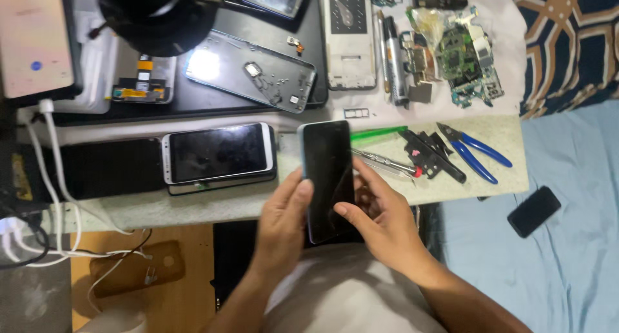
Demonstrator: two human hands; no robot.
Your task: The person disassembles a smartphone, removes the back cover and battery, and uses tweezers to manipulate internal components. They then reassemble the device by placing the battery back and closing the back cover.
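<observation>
While both hands meet at the near edge of the bench, the head view shows a dark smartphone [327, 178] held upright between them, its black screen facing up and unlit; the left hand [284, 220] wraps the phone's left edge, thumb lying along the glass and fingers curled behind, and the right hand [380, 220] cups the right edge, thumb tip pressed on the lower screen and fingers spread behind the body. As a judgement, this phone looks closed up and whole, so any opening of it is yet to come or already finished; I cannot tell which. Just left of it a white-framed phone [219, 152] lies stacked on another handset; beyond, an emptied phone back shell [253, 72] and a bare white frame [349, 39] rest on the dark mat, with green circuit boards [464, 59] further right; blue-handled pliers [474, 151] and tweezers [380, 160] lie near the right hand; a black phone [533, 210] sits apart on the blue cloth [567, 255].
</observation>
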